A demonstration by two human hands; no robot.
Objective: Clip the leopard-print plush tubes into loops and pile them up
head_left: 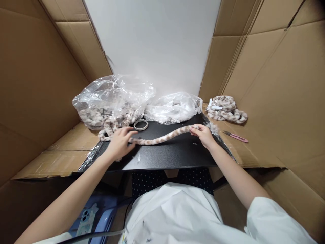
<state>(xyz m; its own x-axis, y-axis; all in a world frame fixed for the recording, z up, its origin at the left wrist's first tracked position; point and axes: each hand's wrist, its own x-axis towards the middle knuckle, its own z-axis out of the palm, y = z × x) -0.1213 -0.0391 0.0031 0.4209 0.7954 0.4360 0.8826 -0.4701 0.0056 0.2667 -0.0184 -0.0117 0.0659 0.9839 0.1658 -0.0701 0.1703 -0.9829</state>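
While left hand (120, 141) loose, strip (162, 139) in right (204, 135)

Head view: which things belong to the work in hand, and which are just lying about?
Likely in the work:
spotted plush strip: right hand pinches it, left hand is close
coiled plush bundle
plush-filled plastic bag
pink-handled snips

Seemingly just lying about:
phone, lower left
tape-like ring, untouched
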